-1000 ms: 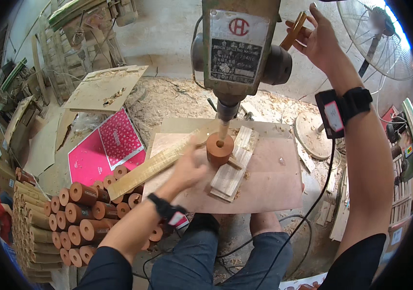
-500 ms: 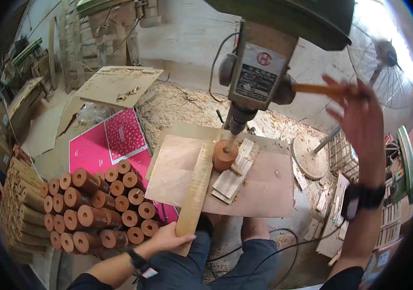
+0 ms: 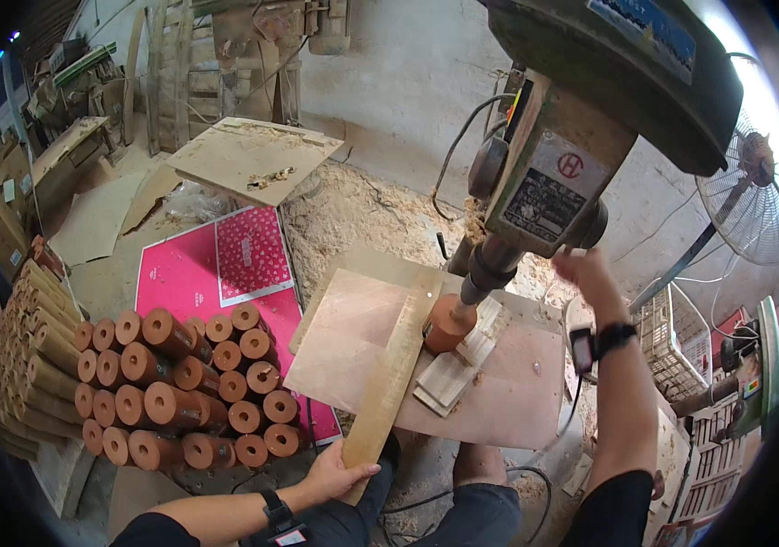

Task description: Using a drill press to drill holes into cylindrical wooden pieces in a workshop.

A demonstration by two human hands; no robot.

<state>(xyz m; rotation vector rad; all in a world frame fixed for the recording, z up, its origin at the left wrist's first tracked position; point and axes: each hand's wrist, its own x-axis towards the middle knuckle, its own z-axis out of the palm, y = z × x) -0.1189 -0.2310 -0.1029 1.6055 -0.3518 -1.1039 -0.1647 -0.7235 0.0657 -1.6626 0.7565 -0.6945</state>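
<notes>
My left hand [image 3: 339,471] grips the near end of a long flat wooden strip [image 3: 398,383], thumb on top. The strip's far part lies along the left side of a reddish-brown cylinder [image 3: 448,325] on the drill press table. Above the cylinder, the drill chuck [image 3: 490,271] is lowered close to its top, and the bit is mostly hidden. My right hand [image 3: 583,271] is closed beside the hub of the drill press [image 3: 562,173], on its feed lever, which my fingers hide. Pale wood pieces [image 3: 462,360] lie against the cylinder's right side.
Several drilled brown cylinders [image 3: 170,406] are stacked at left on a pink printed sheet [image 3: 166,273], beside a pile of tan rods [image 3: 34,356]. Wood shavings [image 3: 362,219] cover the floor behind. A fan [image 3: 745,182] and a plastic crate [image 3: 672,342] stand at right.
My right hand has come down and inward from the raised lever, its fingers now closed. The chuck has dropped toward the cylinder. My left hand still holds the strip; the view has shifted.
</notes>
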